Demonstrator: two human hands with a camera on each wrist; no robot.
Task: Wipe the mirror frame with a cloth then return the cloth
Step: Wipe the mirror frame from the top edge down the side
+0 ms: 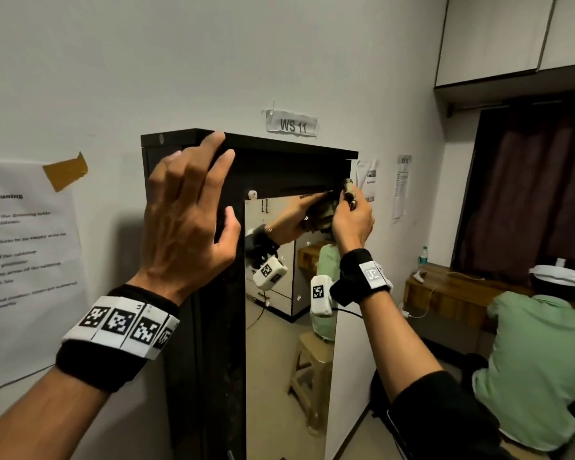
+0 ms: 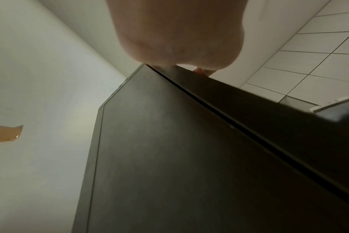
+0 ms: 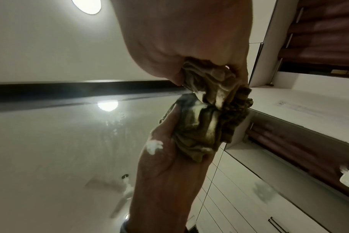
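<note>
On the wall at our far left hangs a printed sheet (image 1: pixel 24 260) with a scrap of brown tape (image 1: pixel 66 172) above it, well apart from the work. Next comes our left hand (image 1: pixel 188 207), fingers straight and spread, laid over the top left corner of the dark mirror frame (image 1: pixel 273 161); it holds nothing, and we judge it is there to steady the tall unit and ourselves while the other arm reaches up. Its wrist view shows only the heel of the palm against the frame's upper edge (image 2: pixel 189 141). Moving right, the mirror glass (image 1: pixel 279 376) sits below the top rail and reflects a plastic stool and cupboards. At the rail's right end our right hand (image 1: pixel 351 220) is curled tight around a bunched, olive-brown cloth (image 1: pixel 347 187), pressing it where rail meets glass; the right wrist view shows the cloth (image 3: pixel 211 88) squeezed in the fingers, with its reflection directly beneath. Bunching it likely gives a firm pad for the narrow edge. We judge the wiping is under way along the top rail, with the sides and the cloth's return yet to do. Further right, another person in a green shirt (image 1: pixel 538 360) sits by a wooden worktop (image 1: pixel 445 293).
</note>
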